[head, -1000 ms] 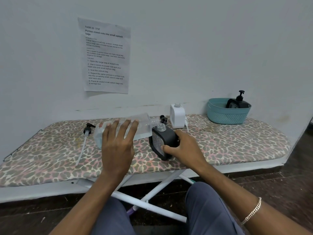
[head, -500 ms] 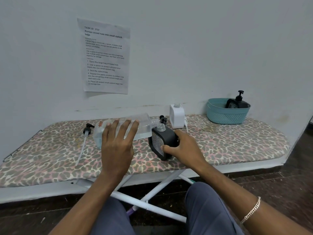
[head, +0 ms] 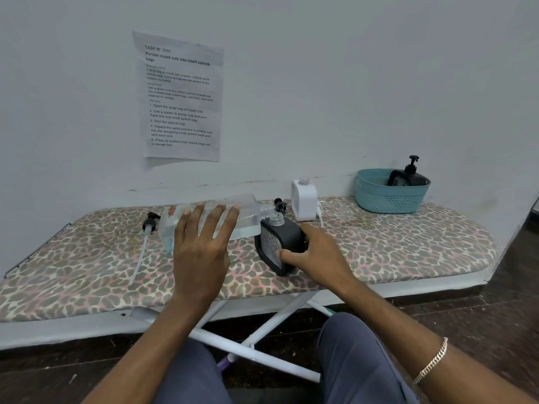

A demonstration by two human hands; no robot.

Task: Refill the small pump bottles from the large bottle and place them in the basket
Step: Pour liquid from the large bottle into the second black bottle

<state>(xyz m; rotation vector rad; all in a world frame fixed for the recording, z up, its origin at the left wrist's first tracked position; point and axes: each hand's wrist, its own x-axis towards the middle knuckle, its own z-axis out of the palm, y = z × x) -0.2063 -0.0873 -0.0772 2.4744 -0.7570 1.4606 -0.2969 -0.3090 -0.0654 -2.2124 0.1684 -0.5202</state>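
My left hand (head: 201, 246) grips the large clear bottle (head: 248, 217), held nearly flat with its open threaded neck over the mouth of a small black bottle (head: 280, 243). My right hand (head: 315, 255) holds that black bottle upright on the board; its pump is off. A white small bottle (head: 303, 199), also without a pump, stands behind. A black pump bottle (head: 408, 176) sits in the teal basket (head: 388, 199) at the right.
A loose pump with a long white tube (head: 145, 234) lies left of the large bottle, and a small black pump head (head: 280, 204) lies by the white bottle. All rest on a leopard-print ironing board (head: 393, 246) against the wall.
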